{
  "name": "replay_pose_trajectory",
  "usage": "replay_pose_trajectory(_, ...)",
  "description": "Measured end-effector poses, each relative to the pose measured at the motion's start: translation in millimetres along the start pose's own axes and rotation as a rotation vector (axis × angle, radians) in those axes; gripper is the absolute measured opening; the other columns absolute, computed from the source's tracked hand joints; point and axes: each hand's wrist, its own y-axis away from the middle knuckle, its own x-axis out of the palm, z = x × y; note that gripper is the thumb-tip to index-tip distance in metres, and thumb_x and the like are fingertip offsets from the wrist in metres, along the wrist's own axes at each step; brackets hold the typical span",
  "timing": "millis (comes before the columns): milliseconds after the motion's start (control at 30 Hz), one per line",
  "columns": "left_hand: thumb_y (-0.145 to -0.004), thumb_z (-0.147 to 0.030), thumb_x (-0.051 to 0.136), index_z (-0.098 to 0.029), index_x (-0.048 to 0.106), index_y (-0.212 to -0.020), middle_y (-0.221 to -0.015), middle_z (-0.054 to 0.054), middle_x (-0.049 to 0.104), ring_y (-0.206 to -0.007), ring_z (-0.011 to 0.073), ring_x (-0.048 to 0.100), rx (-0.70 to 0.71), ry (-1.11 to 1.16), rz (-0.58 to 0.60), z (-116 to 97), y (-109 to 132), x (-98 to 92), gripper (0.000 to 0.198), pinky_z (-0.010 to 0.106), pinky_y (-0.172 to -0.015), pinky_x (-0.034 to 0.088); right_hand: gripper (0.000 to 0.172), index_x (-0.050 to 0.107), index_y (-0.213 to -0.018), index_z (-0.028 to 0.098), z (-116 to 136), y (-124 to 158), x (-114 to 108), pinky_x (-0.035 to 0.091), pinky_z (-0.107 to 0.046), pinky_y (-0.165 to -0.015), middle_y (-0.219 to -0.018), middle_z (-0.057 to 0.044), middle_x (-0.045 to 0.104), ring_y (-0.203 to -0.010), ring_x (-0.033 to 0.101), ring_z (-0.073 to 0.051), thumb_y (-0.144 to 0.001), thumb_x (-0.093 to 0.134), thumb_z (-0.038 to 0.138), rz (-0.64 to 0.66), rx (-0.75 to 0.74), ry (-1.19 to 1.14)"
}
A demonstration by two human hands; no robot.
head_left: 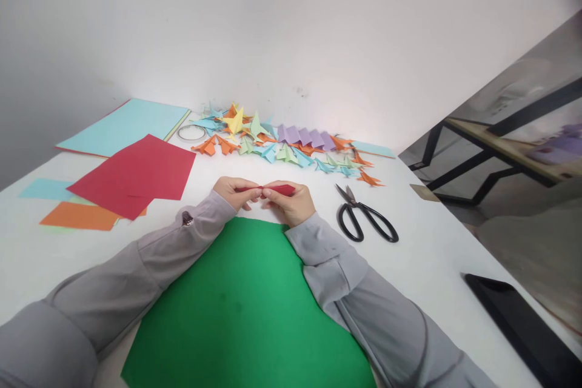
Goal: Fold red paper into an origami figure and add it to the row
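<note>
Fingers (250,194) part-hiding red paper (285,190), green sheet (245,303) cropped

My white table (422,291), green sheet (254,303) before me, scissors (359,205) and dark flat device (522,327) on my right, coloured papers (140,173) left, folded paper figures (285,153) along the back

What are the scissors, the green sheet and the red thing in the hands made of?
Scissors: blades look like metal, dull grey; the smooth black handles could be plastic or coated metal.
Green sheet: probably matte paper or card, evenly coloured with straight edges.
Red thing: likely folded paper, matte with crisp edges.
</note>
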Motion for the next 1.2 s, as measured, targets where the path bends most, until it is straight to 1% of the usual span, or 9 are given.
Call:
replay_pose_trajectory(133, -0.062, -0.029, 0.066, -0.012, 0.07, -0.072, -0.064, 0.003, 0.065, -0.055, 0.0111, 0.06, 0.054, -0.082, -0.025, 5.3, -1.1, -0.2, 0.02, 0.021, -0.044, 0.053, 0.018, 0.071, -0.065, 0.017, -0.4, -0.7, -0.6, 0.051, -0.026, -0.045, -0.058, -0.001, 0.066, -0.048, 0.057, -0.012, -0.054, 0.078, 0.028, 0.01, -0.011, 0.005)
replay_pose_trajectory(267, -0.061, -0.029, 0.067, -0.014, 0.071, -0.074, -0.077, 0.006, 0.068, -0.059, 0.0119, 0.061, 0.219, -0.194, -0.017, 8.7, -3.7, -2.7, 0.02, 0.021, -0.046, 0.052, 0.016, 0.071, -0.065, 0.018, -1.2, -1.1, -0.8, 0.051, -0.025, -0.045, -0.067, -0.002, 0.067, -0.051, 0.058, -0.011, -0.053, 0.078, 0.026, 0.032, -0.032, -0.008)
replay_pose_trajectory(367, -0.064, -0.024, 0.064, -0.017, 0.072, -0.072, -0.072, 0.006, 0.068, -0.058, 0.0113, 0.06, 0.351, -0.318, 0.016, 7.3, -4.6, -5.4, 0.014, 0.02, -0.048, 0.049, 0.013, 0.072, -0.065, 0.019, -1.5, -1.1, -0.4, 0.051, -0.024, -0.045, -0.07, -0.001, 0.066, -0.053, 0.059, -0.011, -0.054, 0.077, 0.024, 0.062, -0.053, -0.006)
replay_pose_trajectory(433, -0.065, -0.023, 0.062, -0.017, 0.072, -0.07, -0.065, 0.006, 0.067, -0.055, 0.0107, 0.059, 0.423, -0.372, 0.007, 5.6, -4.4, -6.2, 0.012, 0.02, -0.048, 0.046, 0.014, 0.072, -0.066, 0.019, -1.2, -0.9, -0.1, 0.051, -0.024, -0.045, -0.069, -0.001, 0.066, -0.053, 0.059, -0.011, -0.054, 0.077, 0.023, 0.071, -0.06, -0.013)
replay_pose_trajectory(567, -0.066, -0.021, 0.061, -0.015, 0.071, -0.066, -0.056, 0.005, 0.064, -0.051, 0.0109, 0.056, 0.509, -0.406, -0.019, 2.4, -2.8, -5.3, 0.011, 0.021, -0.046, 0.042, 0.015, 0.071, -0.065, 0.018, 0.3, 0.0, 0.8, 0.051, -0.025, -0.045, -0.065, -0.001, 0.067, -0.051, 0.058, -0.011, -0.053, 0.078, 0.025, 0.059, -0.033, -0.009)
replay_pose_trajectory(667, -0.066, -0.021, 0.061, -0.016, 0.07, -0.064, -0.056, 0.004, 0.064, -0.051, 0.0105, 0.056, 0.497, -0.401, -0.022, -0.1, -1.1, -4.3, 0.01, 0.02, -0.046, 0.042, 0.024, 0.07, -0.069, 0.017, 0.3, 0.2, 1.2, 0.052, -0.026, -0.046, -0.06, 0.0, 0.067, -0.049, 0.058, -0.011, -0.048, 0.08, 0.024, 0.007, 0.024, 0.003)
replay_pose_trajectory(733, -0.066, -0.022, 0.061, -0.016, 0.07, -0.064, -0.056, 0.004, 0.064, -0.051, 0.0102, 0.056, 0.473, -0.391, -0.02, -1.1, -0.2, -4.1, 0.011, 0.02, -0.045, 0.042, 0.027, 0.069, -0.069, 0.017, -0.4, -0.1, 1.3, 0.052, -0.025, -0.046, -0.058, 0.0, 0.067, -0.049, 0.058, -0.011, -0.045, 0.081, 0.023, -0.018, 0.042, 0.004)
replay_pose_trajectory(1067, -0.064, -0.022, 0.062, -0.015, 0.068, -0.063, -0.059, 0.002, 0.062, -0.047, 0.0086, 0.057, 0.317, -0.256, -0.024, 7.5, -0.9, -2.2, 0.01, 0.018, -0.044, 0.046, 0.021, 0.068, -0.062, 0.016, -1.1, -0.6, -0.1, 0.049, -0.026, -0.044, -0.054, 0.0, 0.064, -0.045, 0.055, -0.011, -0.05, 0.079, 0.029, 0.019, -0.013, 0.048)
replay_pose_trajectory(1200, -0.063, -0.023, 0.062, -0.013, 0.068, -0.063, -0.059, 0.002, 0.061, -0.045, 0.0091, 0.057, 0.295, -0.224, -0.012, 8.3, -1.3, -2.9, 0.011, 0.019, -0.041, 0.047, 0.018, 0.069, -0.064, 0.018, -1.1, 0.1, -0.8, 0.049, -0.026, -0.049, -0.056, 0.0, 0.065, -0.048, 0.056, -0.012, -0.052, 0.078, 0.028, 0.02, -0.04, 0.075)
